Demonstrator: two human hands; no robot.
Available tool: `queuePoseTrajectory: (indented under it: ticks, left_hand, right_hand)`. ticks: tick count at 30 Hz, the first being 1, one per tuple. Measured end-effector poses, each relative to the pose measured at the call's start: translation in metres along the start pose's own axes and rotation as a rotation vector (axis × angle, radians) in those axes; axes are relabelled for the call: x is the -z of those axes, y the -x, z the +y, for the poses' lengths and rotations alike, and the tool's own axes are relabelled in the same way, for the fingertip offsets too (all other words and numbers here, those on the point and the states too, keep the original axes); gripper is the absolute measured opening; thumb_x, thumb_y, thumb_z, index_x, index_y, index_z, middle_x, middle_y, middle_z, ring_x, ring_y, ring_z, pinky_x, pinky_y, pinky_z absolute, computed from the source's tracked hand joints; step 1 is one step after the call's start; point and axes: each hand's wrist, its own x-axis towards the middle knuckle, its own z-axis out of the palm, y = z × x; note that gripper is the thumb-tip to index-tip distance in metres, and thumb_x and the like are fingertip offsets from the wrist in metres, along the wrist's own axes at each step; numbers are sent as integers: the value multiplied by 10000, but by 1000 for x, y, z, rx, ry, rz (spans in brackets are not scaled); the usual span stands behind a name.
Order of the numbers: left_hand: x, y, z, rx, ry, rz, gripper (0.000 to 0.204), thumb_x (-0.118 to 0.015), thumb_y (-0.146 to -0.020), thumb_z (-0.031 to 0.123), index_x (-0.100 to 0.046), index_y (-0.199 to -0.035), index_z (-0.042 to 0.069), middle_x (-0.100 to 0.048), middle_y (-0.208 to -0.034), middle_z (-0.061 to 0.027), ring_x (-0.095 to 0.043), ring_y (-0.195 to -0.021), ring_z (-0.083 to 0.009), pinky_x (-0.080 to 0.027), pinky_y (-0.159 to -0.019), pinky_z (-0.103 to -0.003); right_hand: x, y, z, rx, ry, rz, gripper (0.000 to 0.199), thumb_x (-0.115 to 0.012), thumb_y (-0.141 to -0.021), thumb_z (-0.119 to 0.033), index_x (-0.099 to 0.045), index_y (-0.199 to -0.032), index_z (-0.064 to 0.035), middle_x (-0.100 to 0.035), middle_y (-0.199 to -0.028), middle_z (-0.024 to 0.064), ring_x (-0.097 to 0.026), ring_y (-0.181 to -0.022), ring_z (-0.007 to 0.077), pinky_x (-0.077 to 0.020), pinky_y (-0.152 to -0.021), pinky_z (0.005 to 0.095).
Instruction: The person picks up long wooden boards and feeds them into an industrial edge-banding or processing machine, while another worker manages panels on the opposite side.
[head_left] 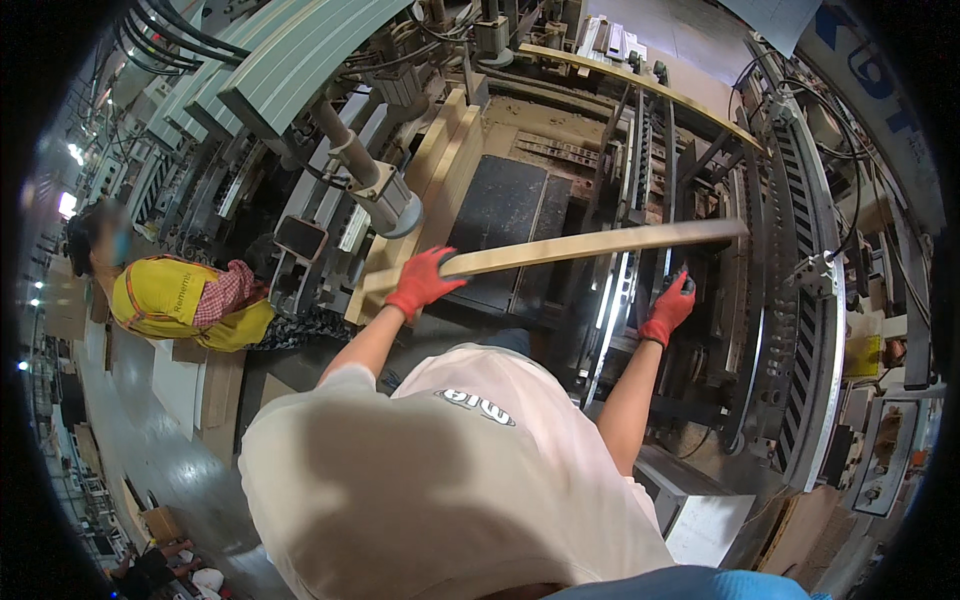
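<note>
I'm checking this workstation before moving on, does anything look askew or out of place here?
Only the long wooden strip stands out: the left hand grips one end and it lies slanted across the machine bed, not in line with the stacked boards. The right hand rests on the machine frame. No spill or damage shows.

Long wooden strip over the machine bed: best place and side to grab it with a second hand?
The wooden strip is thin and long, lying roughly level, and the left hand grips only its near end, so the far end probably sags. Likely best: the right hand comes up from below near mid-length, fingers wrapping the narrow edges.
</note>
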Motion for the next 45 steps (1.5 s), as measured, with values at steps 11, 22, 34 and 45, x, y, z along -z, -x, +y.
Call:
queuePoseTrajectory:
  ticks: [11,22,34,45]
  left_hand:
    - [-56,151,-58,281,278,11,592,-819,-625,373,-630,-1114,97,-650,-1082,-135,-610,-1019,-302,-484,-880,-374]
    - [-62,80,-85,711,399,192,489,-756,-731,312,-587,-1092,29,-648,-980,-147,-625,-927,-259,-492,-794,-357]
    - [-90,-29,-132,835,-178,207,572,-653,-732,424,-552,-1162,60,-571,-1171,-207,-570,-1070,-349,-471,-893,-427]
    - [-81,-11,-132,778,-153,210,587,-680,-719,418,-542,-1201,112,-600,-1140,-186,-560,-1080,-344,-464,-900,-428]
  right_hand:
    - [4,1,-11,27,79,-72,359,-554,-913,-328,-638,-953,19,-674,-871,152,-633,-784,279,-471,-721,372]
    - [0,1,-8,33,67,-74,349,-571,-907,-324,-644,-934,16,-679,-845,144,-641,-755,256,-479,-704,361]
    - [3,-7,5,44,71,-137,353,-572,-906,-323,-647,-945,20,-679,-833,130,-628,-735,232,-468,-691,352]
    - [-1,-9,5,9,75,-128,354,-580,-901,-332,-651,-942,12,-676,-837,128,-624,-746,213,-470,-706,343]
